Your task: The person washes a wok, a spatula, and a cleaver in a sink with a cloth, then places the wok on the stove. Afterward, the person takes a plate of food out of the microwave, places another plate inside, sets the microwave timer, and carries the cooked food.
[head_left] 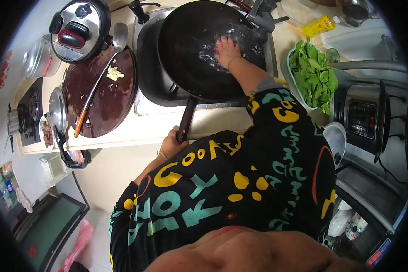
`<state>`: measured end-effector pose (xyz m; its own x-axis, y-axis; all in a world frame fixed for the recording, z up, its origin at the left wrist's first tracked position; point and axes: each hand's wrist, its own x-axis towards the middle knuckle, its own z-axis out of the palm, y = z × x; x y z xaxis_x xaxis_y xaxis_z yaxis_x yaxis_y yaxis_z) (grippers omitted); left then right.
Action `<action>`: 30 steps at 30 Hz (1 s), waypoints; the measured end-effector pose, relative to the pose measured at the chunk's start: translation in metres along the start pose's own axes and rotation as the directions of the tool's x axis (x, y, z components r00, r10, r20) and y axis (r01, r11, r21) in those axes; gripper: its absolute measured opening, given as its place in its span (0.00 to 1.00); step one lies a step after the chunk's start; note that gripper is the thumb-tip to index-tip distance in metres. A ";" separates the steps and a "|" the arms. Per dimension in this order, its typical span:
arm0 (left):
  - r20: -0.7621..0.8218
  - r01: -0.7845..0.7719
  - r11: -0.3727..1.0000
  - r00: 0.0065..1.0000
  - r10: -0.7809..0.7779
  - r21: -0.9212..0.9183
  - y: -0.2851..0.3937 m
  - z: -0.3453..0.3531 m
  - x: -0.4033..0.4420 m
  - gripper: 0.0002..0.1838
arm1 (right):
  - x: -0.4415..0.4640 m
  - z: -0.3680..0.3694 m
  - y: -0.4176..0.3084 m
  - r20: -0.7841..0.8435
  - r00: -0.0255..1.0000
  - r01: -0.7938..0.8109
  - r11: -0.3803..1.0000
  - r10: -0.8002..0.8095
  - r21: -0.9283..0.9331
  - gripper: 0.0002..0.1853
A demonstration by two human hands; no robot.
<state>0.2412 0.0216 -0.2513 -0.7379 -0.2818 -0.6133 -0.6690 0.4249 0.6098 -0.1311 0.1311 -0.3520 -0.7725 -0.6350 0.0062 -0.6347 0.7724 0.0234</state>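
A large dark wok (190, 54) rests over the sink, tilted a little, with splashing water inside it under the faucet (260, 20). My right hand (226, 51) lies palm down in that water against the wok's inner surface, fingers stretched out. Whether anything small is under the palm is hidden. The wok's dark brown handle (187, 119) points toward my body. Its end is in my left hand (171, 144), whose fingers close around it at the counter's front edge.
Left of the sink (148, 68), a round cutting board (95, 109) bears a spatula (97, 86) and chopped pale pieces (115, 73). A pressure cooker lid (79, 31) stands behind. On the right are a basin of leafy greens (315, 72), a yellow bottle (319, 26) and a black appliance (365, 118).
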 end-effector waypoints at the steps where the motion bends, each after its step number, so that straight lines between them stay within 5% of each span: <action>1: 0.012 -0.001 1.000 1.000 0.000 0.008 0.001 -0.001 0.001 0.26 | -0.009 -0.011 -0.005 0.150 0.988 0.021 1.000 -0.021 0.007 0.25; 3: 0.031 0.001 1.000 1.000 -0.001 0.011 0.004 -0.002 0.000 0.26 | -0.013 -0.057 -0.010 0.481 0.871 0.081 0.995 -0.101 0.061 0.26; 4: 0.052 0.035 0.999 0.998 -0.035 -0.013 0.008 -0.003 -0.001 0.25 | -0.009 -0.050 -0.004 0.484 0.869 0.082 0.995 -0.099 0.057 0.26; 6: 0.067 0.071 0.997 0.995 -0.069 -0.033 0.017 -0.009 -0.003 0.24 | 0.016 -0.024 0.013 0.233 0.931 0.256 0.957 -0.283 0.138 0.26; 7: 0.070 0.063 0.997 0.996 -0.059 -0.052 0.021 -0.012 -0.004 0.24 | 0.026 -0.009 0.014 0.042 0.959 0.279 0.959 -0.281 0.046 0.25; 10: 0.074 0.064 0.995 0.996 -0.058 -0.080 0.020 -0.008 -0.004 0.24 | 0.049 0.033 0.012 -0.119 0.966 0.241 0.968 -0.231 0.076 0.25; 15: 0.100 0.062 0.996 0.993 -0.055 -0.067 0.024 -0.016 -0.004 0.24 | 0.008 0.017 -0.011 0.142 0.980 0.093 0.952 -0.139 0.292 0.29; 18: 0.095 0.068 0.997 0.993 -0.065 -0.029 0.024 -0.013 -0.006 0.24 | 0.021 -0.015 -0.005 0.144 0.987 0.046 0.984 -0.071 0.173 0.29; 23: 0.083 0.084 0.996 0.993 -0.080 -0.042 0.018 -0.011 -0.004 0.26 | 0.016 0.005 -0.032 0.114 0.992 0.008 0.939 -0.051 0.343 0.26; 27: 0.090 0.096 0.995 0.991 -0.094 -0.020 0.006 -0.004 -0.001 0.27 | 0.032 0.004 -0.006 0.019 0.996 -0.094 0.966 0.092 0.242 0.27; 30: 0.048 0.026 0.990 0.999 -0.020 -0.139 0.002 0.000 -0.001 0.27 | 0.047 0.037 -0.023 0.090 0.994 -0.069 0.994 0.062 0.084 0.28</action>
<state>0.2405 0.0232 -0.2492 -0.7195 -0.2485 -0.6485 -0.6939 0.2937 0.6574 -0.1536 0.0839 -0.3889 -0.8088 -0.5822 -0.0828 -0.5789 0.8130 -0.0617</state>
